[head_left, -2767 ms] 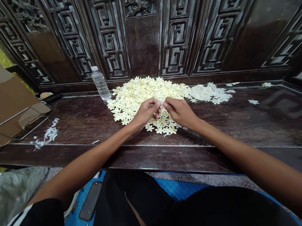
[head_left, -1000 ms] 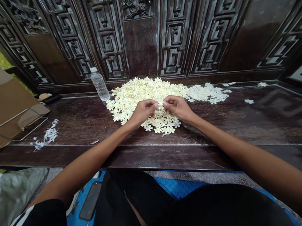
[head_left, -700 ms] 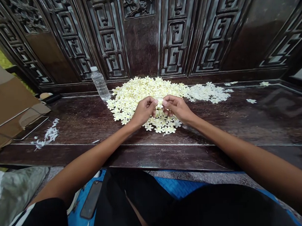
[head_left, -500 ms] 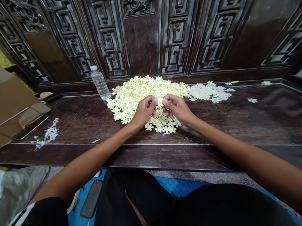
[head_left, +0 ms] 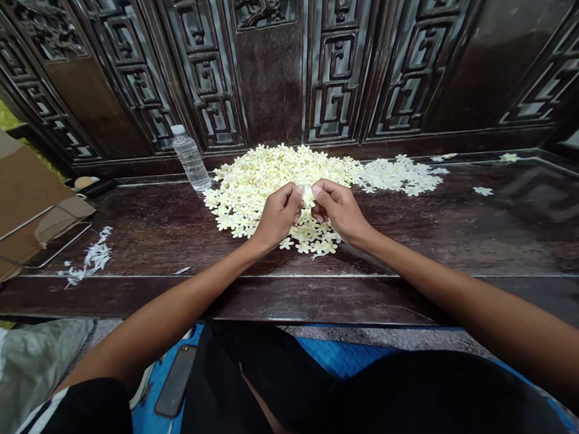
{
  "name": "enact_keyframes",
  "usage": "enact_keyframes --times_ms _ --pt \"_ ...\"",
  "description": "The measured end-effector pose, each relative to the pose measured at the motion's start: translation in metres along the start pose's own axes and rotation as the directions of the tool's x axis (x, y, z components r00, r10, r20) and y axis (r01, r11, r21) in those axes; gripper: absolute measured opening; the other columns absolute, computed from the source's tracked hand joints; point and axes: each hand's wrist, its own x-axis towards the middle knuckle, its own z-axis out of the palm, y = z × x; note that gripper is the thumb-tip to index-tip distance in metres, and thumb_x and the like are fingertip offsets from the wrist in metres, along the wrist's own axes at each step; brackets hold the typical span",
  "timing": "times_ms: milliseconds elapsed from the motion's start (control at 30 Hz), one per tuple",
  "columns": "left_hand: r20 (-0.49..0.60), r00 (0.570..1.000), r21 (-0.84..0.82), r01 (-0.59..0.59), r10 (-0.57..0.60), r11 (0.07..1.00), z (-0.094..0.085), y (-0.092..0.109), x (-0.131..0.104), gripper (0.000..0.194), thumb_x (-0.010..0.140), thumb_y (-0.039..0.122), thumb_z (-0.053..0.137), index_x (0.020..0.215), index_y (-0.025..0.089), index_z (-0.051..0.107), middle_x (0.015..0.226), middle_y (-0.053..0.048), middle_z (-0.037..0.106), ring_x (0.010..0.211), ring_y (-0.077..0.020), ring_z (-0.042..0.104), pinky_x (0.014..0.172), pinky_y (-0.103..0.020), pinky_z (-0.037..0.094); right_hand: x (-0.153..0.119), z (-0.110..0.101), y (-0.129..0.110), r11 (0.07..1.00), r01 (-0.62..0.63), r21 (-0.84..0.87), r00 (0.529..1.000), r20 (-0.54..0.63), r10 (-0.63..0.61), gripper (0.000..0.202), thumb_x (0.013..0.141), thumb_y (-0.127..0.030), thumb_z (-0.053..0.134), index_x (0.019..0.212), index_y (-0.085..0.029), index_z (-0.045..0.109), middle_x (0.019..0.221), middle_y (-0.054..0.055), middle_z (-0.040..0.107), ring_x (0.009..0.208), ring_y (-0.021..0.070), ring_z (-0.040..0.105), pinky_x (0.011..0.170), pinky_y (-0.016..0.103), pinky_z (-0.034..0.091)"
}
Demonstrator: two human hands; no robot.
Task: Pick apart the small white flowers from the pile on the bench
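A broad heap of pale yellow and white flowers (head_left: 263,173) lies on the dark wooden bench (head_left: 463,235), with a whiter patch of flowers (head_left: 403,173) to its right. Over the front of the heap, my left hand (head_left: 280,214) and my right hand (head_left: 338,210) face each other a small gap apart. Each has its thumb and fingers pinched together. Between the fingertips is a pale flower (head_left: 308,196), held from both sides. Its details blend with the heap behind.
A clear water bottle (head_left: 191,158) stands left of the heap. White thin pieces (head_left: 92,257) lie farther left, beside a cardboard box (head_left: 24,196) and a wire frame (head_left: 41,235). Carved wooden panels (head_left: 271,83) rise behind. A phone (head_left: 176,380) rests on blue material below.
Both hands remain pinched at nearly the same spot, with only slight shifts of the fingers. The whole view has moved very slightly.
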Motion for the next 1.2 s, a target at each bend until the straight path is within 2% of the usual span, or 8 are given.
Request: enact_keyframes --times_ms 133,267,333,433,567,833,1000,1200 --pt "-0.044 0.999 0.049 -0.028 0.031 0.998 -0.002 -0.003 0.002 0.05 0.102 0.064 0.052 0.078 0.021 0.049 0.062 0.004 0.049 0.053 -0.0091 0.047 0.054 -0.027 0.039 -0.001 -0.002 0.001 0.986 0.076 -0.149 0.997 -0.003 -0.077 0.054 0.094 -0.077 0.058 0.082 -0.025 0.053 0.068 -0.001 0.051 0.056 0.0137 0.047 0.053 0.03 0.04" --pt "-0.079 0.995 0.119 -0.059 0.069 0.991 -0.006 -0.004 0.004 0.05 0.102 0.064 0.052 0.076 0.021 0.047 0.064 0.003 0.048 0.057 -0.0104 0.045 0.057 -0.028 0.037 -0.004 -0.003 -0.003 0.905 0.22 -0.364 0.963 -0.065 -0.26 0.044 0.1 -0.069 0.055 0.098 -0.026 0.051 0.081 0.0 0.05 0.066 0.0166 0.047 0.059 0.032 0.038" --pt "-0.063 0.995 0.148 -0.071 0.081 0.986 -0.006 -0.001 0.003 0.05 0.103 0.063 0.052 0.076 0.021 0.047 0.065 0.002 0.048 0.059 -0.0108 0.044 0.057 -0.028 0.037 -0.004 -0.005 -0.006 0.823 0.28 -0.494 0.945 -0.009 -0.327 0.04 0.104 -0.065 0.053 0.097 -0.026 0.049 0.081 0.001 0.05 0.068 0.0174 0.046 0.061 0.033 0.035" --pt "-0.021 0.996 0.151 -0.085 0.09 0.985 -0.004 0.001 0.001 0.051 0.102 0.065 0.052 0.076 0.021 0.047 0.065 0.002 0.048 0.059 -0.0108 0.044 0.058 -0.029 0.037 -0.003 -0.007 -0.008 0.694 0.358 -0.625 0.927 0.152 -0.342 0.038 0.109 -0.059 0.043 0.093 -0.024 0.049 0.08 0.001 0.051 0.07 0.0184 0.046 0.065 0.034 0.033" --pt "0.007 0.996 0.07 -0.086 0.086 0.994 -0.001 0.001 0.0 0.052 0.101 0.067 0.051 0.077 0.021 0.047 0.063 0.003 0.049 0.056 -0.0097 0.048 0.057 -0.028 0.041 -0.003 -0.008 -0.007 0.663 0.423 -0.618 0.904 0.236 -0.358 0.038 0.113 -0.052 0.035 0.09 -0.023 0.048 0.081 0.003 0.052 0.072 0.0191 0.046 0.067 0.035 0.033" --pt "0.019 0.999 -0.066 -0.033 0.034 0.997 0.002 0.003 -0.002 0.048 0.101 0.064 0.055 0.081 0.021 0.048 0.067 0.003 0.053 0.055 -0.0088 0.056 0.054 -0.025 0.049 -0.006 -0.004 -0.008 0.733 0.387 -0.559 0.914 0.127 -0.385 0.044 0.106 -0.063 0.049 0.085 -0.025 0.047 0.07 -0.001 0.048 0.061 0.0168 0.042 0.06 0.034 0.031" --pt "0.034 0.999 -0.096 0.002 0.001 0.995 0.002 0.001 -0.001 0.047 0.101 0.065 0.054 0.086 0.021 0.054 0.076 -0.001 0.057 0.066 -0.011 0.061 0.057 -0.025 0.055 -0.005 -0.007 -0.007 0.725 0.35 -0.592 0.919 0.067 -0.389 0.048 0.102 -0.069 0.053 0.082 -0.025 0.049 0.068 0.0 0.051 0.059 0.0172 0.043 0.059 0.034 0.032" --pt "0.095 0.995 -0.141 0.011 0.003 0.99 0.002 0.001 -0.001 0.04 0.101 0.06 0.057 0.094 0.02 0.058 0.088 -0.004 0.064 0.075 -0.0126 0.065 0.064 -0.027 0.06 -0.003 -0.012 -0.008 0.631 0.365 -0.685 0.896 0.074 -0.438 0.04 0.108 -0.052 0.052 0.08 -0.024 0.046 0.068 0.0 0.049 0.06 0.0167 0.041 0.061 0.034 0.029"
